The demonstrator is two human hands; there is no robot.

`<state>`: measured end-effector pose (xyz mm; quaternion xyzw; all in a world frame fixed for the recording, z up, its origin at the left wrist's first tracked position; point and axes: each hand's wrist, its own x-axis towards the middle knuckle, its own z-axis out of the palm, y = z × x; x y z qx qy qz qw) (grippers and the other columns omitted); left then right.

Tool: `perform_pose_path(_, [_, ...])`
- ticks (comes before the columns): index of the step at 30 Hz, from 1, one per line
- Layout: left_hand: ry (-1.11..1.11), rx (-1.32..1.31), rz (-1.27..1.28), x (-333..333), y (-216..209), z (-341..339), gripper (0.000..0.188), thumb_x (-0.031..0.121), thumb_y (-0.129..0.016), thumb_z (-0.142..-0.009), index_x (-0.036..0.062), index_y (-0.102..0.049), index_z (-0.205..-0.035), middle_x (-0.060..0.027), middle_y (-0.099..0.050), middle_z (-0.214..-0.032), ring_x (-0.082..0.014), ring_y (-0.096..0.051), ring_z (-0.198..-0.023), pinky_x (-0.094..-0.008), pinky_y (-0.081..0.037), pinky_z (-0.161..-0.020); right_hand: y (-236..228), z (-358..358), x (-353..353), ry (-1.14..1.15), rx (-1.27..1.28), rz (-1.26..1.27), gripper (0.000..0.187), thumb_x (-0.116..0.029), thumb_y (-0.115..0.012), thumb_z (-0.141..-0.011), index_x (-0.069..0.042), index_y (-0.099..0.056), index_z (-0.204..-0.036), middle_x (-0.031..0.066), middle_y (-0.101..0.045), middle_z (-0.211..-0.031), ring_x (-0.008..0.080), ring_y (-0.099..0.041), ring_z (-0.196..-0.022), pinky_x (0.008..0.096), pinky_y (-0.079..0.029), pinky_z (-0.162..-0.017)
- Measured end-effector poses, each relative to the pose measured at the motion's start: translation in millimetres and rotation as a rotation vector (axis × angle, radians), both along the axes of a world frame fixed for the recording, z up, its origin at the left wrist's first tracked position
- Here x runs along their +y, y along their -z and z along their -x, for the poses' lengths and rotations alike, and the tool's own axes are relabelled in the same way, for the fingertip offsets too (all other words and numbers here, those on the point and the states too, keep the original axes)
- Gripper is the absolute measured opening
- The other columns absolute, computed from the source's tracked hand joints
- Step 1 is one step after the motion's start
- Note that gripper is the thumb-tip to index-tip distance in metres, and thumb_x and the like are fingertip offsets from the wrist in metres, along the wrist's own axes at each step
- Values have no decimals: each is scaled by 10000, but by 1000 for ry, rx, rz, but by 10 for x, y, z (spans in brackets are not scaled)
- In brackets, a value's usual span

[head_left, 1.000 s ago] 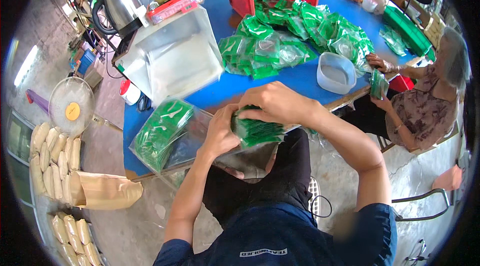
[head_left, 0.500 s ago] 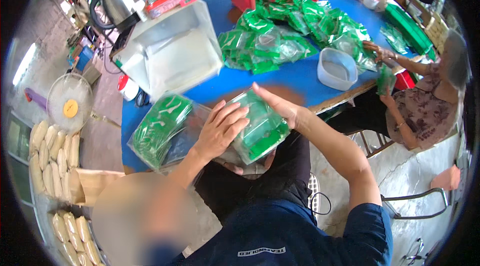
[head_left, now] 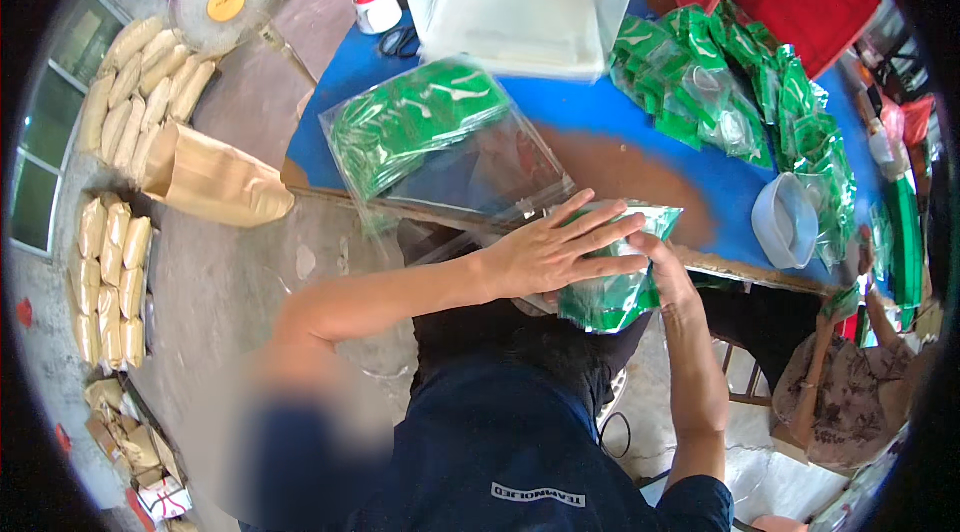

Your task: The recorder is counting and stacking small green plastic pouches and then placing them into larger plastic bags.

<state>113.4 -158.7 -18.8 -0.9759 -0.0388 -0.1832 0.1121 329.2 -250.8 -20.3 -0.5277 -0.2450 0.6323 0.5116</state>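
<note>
A bundle of clear and green plastic pouches (head_left: 605, 307) is held between my hands, in front of my lap near the table edge. My left hand (head_left: 570, 250) lies across its top, fingers fanned out and bent over it. From the right, my right hand (head_left: 668, 277) grips the side, its fingers partly hidden behind the pouches. Just left of them, a large clear plastic bag (head_left: 525, 147) lies on the table corner with a stack of green pouches (head_left: 415, 122) inside, its mouth end hanging over the edge.
On the blue table (head_left: 590, 137) stand a white bin (head_left: 520, 52), a pile of green pouches (head_left: 690, 82), a red box (head_left: 805, 7) and a clear tub (head_left: 785, 222). A co-worker (head_left: 845, 392) sits at right. A fan (head_left: 228, 2), paper bag (head_left: 215, 177) and filled packs (head_left: 110, 282) stand left.
My view has swung so the table scene sits further right. The pouch bundle has tilted and moved lower against the table edge, and my left hand has spread further across its top.
</note>
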Motion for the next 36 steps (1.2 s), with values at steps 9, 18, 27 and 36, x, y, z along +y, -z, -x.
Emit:
perform_pose_path(9, [-532, -209, 374, 279, -160, 80, 817, 39, -699, -777, 62, -349, -1516, -239, -313, -1550, -471, -262, -1460, -604, -209, -1200, 332, 8, -174, 247, 67, 29, 633, -365, -771, -791, -15, -594, -1288, 102, -659, -1186, 237, -644, -1032, 355, -494, -979])
perform_pose_path(18, [-621, -236, 125, 640, 169, 163, 600, -60, -655, -733, -6, -538, -1319, -214, -455, -1407, -419, -414, -1349, -560, -332, -1120, 251, 305, 1, 329, 182, -94, 582, -348, -742, -845, -11, -577, -1289, 104, -647, -1197, 231, -627, -1078, 373, -498, -972])
perform_pose_path(27, [-616, -515, 290, 523, -147, 712, 89, 84, -742, -859, 40, -710, -930, -99, -609, -849, -304, -647, -699, -395, -507, -594, -58, 1001, 452, 16, 8, -224, 424, -215, -759, -861, 21, -651, -1198, 121, -706, -1112, 209, -675, -988, 365, -538, -888])
perform_pose_path(36, [-435, -286, 280, 640, -646, 236, 100, 79, -702, -885, -16, -716, -914, -141, -638, -865, -304, -690, -710, -401, -579, -630, -222, 878, 625, 51, 187, -22, 418, -256, -667, -900, 29, -603, -1198, 167, -714, -956, 262, -723, -752, 411, -618, -677])
